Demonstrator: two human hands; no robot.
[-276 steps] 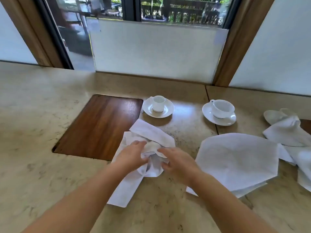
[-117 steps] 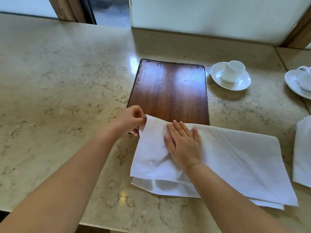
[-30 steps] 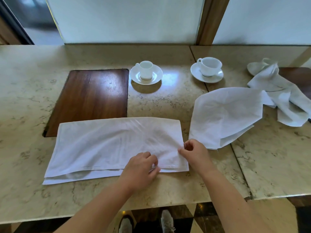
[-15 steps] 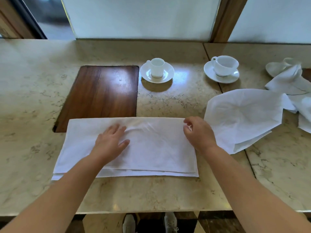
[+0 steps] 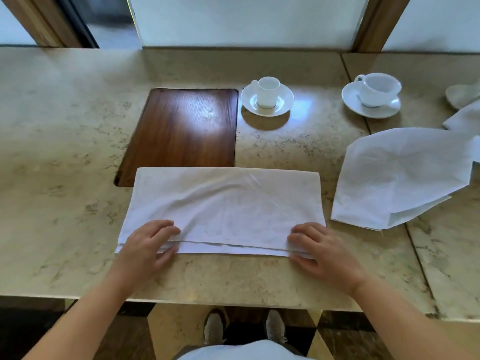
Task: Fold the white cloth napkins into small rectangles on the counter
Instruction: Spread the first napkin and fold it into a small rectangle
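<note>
A folded napkin (image 5: 223, 209) is laid flat on the surface (image 5: 65, 157), its far edge over a wooden board (image 5: 181, 128). Its near corners are pinched, fingers above and thumb below, in the grip of the left hand (image 5: 148, 246) and the right hand (image 5: 320, 249).

Looks like a cafe or restaurant service area, maybe hotel dining. Clues: long polished marble counter (image 5: 65, 131) w/ a dark wood panel (image 5: 181, 131) set flush into it; two white cups on saucers, a small cup (image 5: 267, 94) and a wider cup (image 5: 379, 89), set out in a row; several white cloth napkins (image 5: 400, 175) laid about for prep; wood-framed glazing (image 5: 376, 22) behind the counter.
</note>
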